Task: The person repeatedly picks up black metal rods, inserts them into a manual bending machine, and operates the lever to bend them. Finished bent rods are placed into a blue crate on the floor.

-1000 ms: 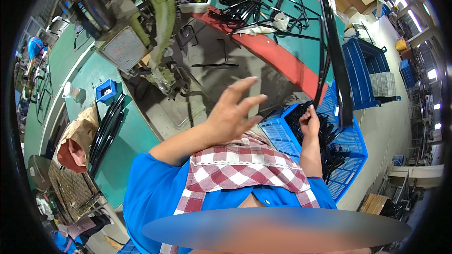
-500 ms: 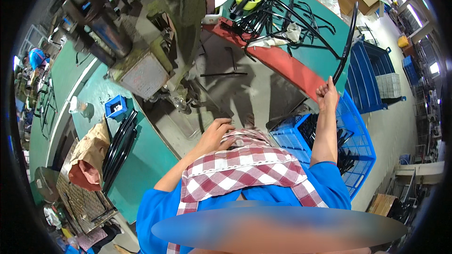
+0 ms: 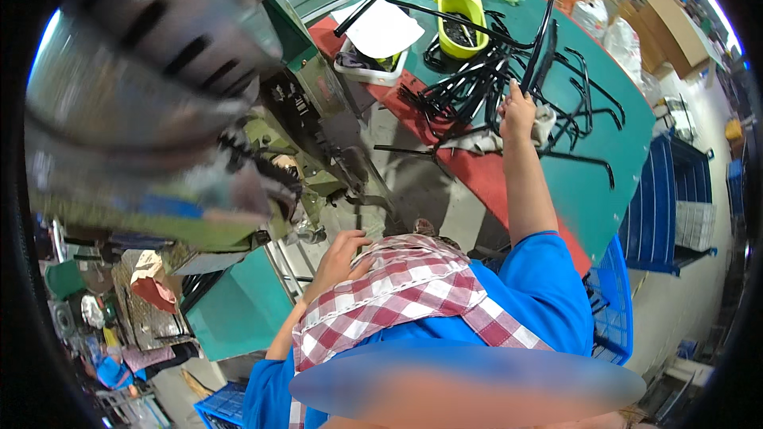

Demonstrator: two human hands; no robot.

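Observation:
My right hand (image 3: pixel 518 115) is wrapped round the lower end of a glossy black bent metal frame (image 3: pixel 543 28). The frame's crossbar runs left above the table and ends in a second arm over a white sheet. Beneath it, a tangled heap of black bent metal rods (image 3: pixel 469 99) lies on the green tabletop (image 3: pixel 592 210), beside a whitish cloth (image 3: pixel 485 141). Against the checked apron at my waist rests my left hand (image 3: pixel 338 260), its fingers loosely bent and apart, with nothing seen in them.
A yellow-green tub (image 3: pixel 461 48) and a white bin (image 3: pixel 373 73) under paper stand at the table's far side. A large machine (image 3: pixel 151 95) fills the left. A blue crate (image 3: pixel 616 302) sits at my right, and another green table (image 3: pixel 230 314) at the lower left.
My right hand has carried the black frame left and farther over the table, as my view turned. My left hand has stayed by the apron.

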